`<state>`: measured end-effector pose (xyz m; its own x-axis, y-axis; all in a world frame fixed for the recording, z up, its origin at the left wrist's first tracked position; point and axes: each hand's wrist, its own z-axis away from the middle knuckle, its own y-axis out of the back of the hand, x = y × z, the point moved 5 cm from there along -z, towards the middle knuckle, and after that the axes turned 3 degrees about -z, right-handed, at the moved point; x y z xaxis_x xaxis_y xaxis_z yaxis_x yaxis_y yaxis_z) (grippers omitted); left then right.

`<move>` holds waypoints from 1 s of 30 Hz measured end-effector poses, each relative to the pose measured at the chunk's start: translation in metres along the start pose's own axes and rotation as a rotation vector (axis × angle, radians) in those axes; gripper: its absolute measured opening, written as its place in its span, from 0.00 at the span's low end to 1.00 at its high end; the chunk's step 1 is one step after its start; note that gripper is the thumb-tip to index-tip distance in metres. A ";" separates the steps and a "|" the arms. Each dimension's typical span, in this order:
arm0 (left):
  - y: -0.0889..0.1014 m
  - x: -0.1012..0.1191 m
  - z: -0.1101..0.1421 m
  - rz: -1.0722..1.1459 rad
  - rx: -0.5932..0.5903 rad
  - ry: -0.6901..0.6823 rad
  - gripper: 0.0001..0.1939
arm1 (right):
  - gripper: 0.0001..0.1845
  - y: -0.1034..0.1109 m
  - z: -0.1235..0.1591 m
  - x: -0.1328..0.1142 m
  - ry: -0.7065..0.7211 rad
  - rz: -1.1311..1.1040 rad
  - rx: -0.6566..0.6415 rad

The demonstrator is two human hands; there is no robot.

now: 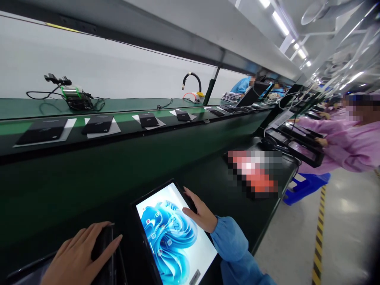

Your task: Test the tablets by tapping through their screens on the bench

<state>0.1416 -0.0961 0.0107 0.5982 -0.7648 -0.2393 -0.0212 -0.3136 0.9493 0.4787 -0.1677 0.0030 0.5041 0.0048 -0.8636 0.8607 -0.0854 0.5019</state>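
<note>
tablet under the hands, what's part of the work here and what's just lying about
In hand:
tablet, lit, right hand on its edge
dark device under left hand

Lying about:
black devices on paper sheets
cabled fixture
hose

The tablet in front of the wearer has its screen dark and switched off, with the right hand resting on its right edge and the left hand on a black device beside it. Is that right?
Not quite. The head view shows the tablet lit, displaying a blue swirl wallpaper with small icons. The rest holds: the right hand rests on its right edge, and the left hand lies on a black device beside it.
</note>
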 end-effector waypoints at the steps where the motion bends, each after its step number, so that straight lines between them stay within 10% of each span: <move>1: 0.000 0.000 0.000 0.019 0.000 0.011 0.31 | 0.46 0.000 0.000 0.000 0.000 0.001 -0.002; 17: 0.013 0.007 -0.003 0.020 0.072 0.018 0.28 | 0.58 -0.005 0.007 -0.006 -0.021 -0.003 -0.121; 22: 0.018 0.004 -0.013 0.162 0.021 0.214 0.20 | 0.56 -0.004 0.007 -0.008 0.007 0.010 -0.107; 30: 0.041 0.010 -0.030 0.215 0.048 0.347 0.21 | 0.44 -0.011 0.037 -0.066 0.244 0.372 -0.126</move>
<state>0.1705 -0.0993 0.0531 0.8104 -0.5834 0.0540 -0.2078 -0.1999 0.9575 0.4331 -0.2035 0.0522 0.7695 0.2320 -0.5950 0.6125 -0.0043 0.7905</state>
